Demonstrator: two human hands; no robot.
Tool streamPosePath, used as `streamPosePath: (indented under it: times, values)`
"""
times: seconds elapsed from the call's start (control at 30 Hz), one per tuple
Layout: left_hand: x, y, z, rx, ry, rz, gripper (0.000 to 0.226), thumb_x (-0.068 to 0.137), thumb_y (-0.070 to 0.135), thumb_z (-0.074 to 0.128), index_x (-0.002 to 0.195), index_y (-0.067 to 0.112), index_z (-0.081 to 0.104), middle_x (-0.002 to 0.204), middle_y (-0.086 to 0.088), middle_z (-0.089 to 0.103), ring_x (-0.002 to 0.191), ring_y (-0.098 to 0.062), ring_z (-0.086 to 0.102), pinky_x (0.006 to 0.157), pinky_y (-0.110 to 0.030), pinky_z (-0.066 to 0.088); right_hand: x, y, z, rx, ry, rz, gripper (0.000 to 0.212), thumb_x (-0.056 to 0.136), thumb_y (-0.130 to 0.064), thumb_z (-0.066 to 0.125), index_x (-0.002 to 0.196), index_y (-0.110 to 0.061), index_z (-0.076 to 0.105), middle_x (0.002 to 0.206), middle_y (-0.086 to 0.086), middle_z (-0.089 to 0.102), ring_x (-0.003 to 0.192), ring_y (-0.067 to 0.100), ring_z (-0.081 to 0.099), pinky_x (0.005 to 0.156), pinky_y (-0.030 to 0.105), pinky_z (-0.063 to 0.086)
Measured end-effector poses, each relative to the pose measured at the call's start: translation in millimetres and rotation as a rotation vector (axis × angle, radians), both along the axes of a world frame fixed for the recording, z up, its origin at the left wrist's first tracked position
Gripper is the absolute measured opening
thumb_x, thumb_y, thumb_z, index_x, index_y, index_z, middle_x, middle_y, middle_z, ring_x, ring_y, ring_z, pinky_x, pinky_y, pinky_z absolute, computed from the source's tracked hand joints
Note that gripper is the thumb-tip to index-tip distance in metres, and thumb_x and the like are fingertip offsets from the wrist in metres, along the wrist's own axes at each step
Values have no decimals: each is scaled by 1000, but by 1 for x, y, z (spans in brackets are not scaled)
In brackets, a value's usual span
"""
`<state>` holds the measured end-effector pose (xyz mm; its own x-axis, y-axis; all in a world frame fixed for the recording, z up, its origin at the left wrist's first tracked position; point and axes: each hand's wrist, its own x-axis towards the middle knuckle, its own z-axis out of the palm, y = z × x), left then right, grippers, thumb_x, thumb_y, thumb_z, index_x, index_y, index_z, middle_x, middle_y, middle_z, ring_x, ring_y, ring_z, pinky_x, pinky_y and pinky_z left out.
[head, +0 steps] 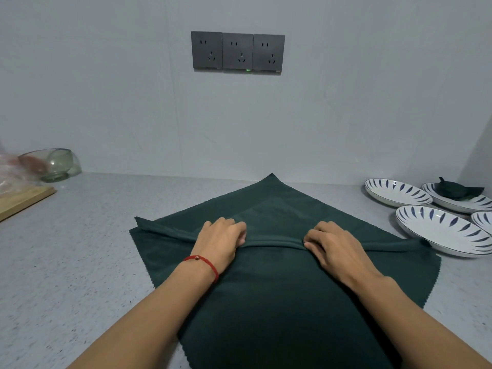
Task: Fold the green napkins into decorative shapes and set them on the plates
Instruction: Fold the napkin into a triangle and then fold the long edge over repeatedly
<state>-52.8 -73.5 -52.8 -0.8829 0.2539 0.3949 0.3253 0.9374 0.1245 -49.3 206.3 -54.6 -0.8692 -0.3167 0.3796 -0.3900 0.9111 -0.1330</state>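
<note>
both hands pinching a rolled fold across the green napkin

a large green napkin (279, 283) lies spread on the speckled grey desk (80, 262), turned so one corner points at the back wall. a narrow rolled ridge runs across it from left to right. the left hand (221, 241), with a red string bracelet (203, 263) on its wrist, and the right hand (335, 246) sit side by side on that ridge — fingers curled, each hand pinching the fold between thumb and fingertips.

to the right stand four white plates with dark blue leaf marks; the nearest plate (439, 230) touches the napkin's right tip. one far plate (452, 201) carries a folded green napkin (456, 190).

at the far left — a glass bowl (53, 163) beside a wooden board (24, 201). three grey sockets (237, 52) are on the wall.
</note>
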Motion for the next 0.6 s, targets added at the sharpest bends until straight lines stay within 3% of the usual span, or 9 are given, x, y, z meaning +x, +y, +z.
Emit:
streamPosePath:
  times: [0.1, 0.23, 0.37, 0.47, 0.6]
  values:
    - [5, -9, -9, 58, 37, -79, 10, 98, 33, 56, 94, 26, 62, 98, 11, 54, 95, -13, 48, 77, -30, 32, 0, 4, -3, 2, 0, 42, 14, 100, -41, 55, 96, -32, 65, 99, -17, 54, 96, 8, 50, 76, 33, 48]
    - [-2, -4, -7, 16, 24, -20, 14, 98, 23, 54, 90, 24, 66, 96, 9, 57, 98, -18, 52, 75, -31, 29, -6, 1, -2, -44, -31, -2, 15, 102, -37, 52, 93, -30, 62, 92, -14, 55, 93, 13, 51, 76, 35, 48]
    - [-15, 3, 2, 27, -66, 76, 11, 97, 19, 52, 89, 23, 58, 93, 5, 58, 95, -23, 57, 75, -32, 32, -9, -4, 2, -40, -42, -49, 9, 101, -35, 50, 94, -29, 52, 89, -9, 55, 90, 16, 50, 75, 38, 48]
    - [-14, 1, 2, 63, -87, 37, 10, 100, 26, 50, 90, 26, 51, 91, 3, 55, 88, -25, 55, 75, -35, 38, -6, -3, -1, 1, -16, -37, 14, 103, -39, 47, 97, -31, 57, 93, -10, 51, 94, 14, 50, 76, 36, 48]
    - [-9, -13, -6, 103, -72, -63, 10, 98, 33, 56, 93, 27, 61, 99, 10, 51, 93, -16, 49, 79, -37, 43, -5, 5, -7, -17, 3, 17, 14, 101, -41, 52, 100, -33, 64, 102, -16, 51, 98, 10, 50, 75, 33, 49]
